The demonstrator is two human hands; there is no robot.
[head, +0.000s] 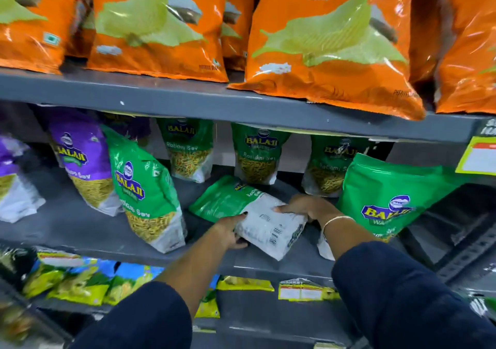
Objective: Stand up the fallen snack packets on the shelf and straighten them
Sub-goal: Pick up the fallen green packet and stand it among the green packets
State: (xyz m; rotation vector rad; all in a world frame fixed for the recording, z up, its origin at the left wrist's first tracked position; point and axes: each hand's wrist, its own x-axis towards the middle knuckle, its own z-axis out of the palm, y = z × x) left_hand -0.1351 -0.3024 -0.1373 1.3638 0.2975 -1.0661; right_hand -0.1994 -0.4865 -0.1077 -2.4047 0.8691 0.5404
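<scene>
Shop aisle, grey metal shelving in three tiers, packets crowding each level; middle shelf (80, 230) carrying the job.

Fallen green Ratlami Sev packet (249, 214) lying flat, back face up, on that middle shelf, white lower end with barcode toward the front edge, green top pointing inward and left; left hand (232, 232) clasped on its near left edge, thumb on top, fingers tucked under; right hand (306, 206) clasped on its right edge, thin bangle at the wrist; both grasping, neither free.

Step in hand, by the look of it: lifting this one fallen packet. Next move likely calling for raising the green end, turning the front to face the aisle, setting the white base down in the gap between the neighbours, then squaring it up.

Just left, a tilted green packet (146, 187) reading "BALAJI", "Ratlami Sev"; leaning, probably wanting straightening too. Right, a large green packet (386, 195) marked "BALAJI", lower words unclear. Behind, upright green packets (253, 155) with the same brand. Further left, a purple Balaji packet (83, 160), name partly blurred, ending "Sev".

Above, orange crisp bags (330, 40) reading "Simply Salted". Yellow price tag (477, 155) at right, unreadable. Below, yellow-green packets (77, 281), blurred.
</scene>
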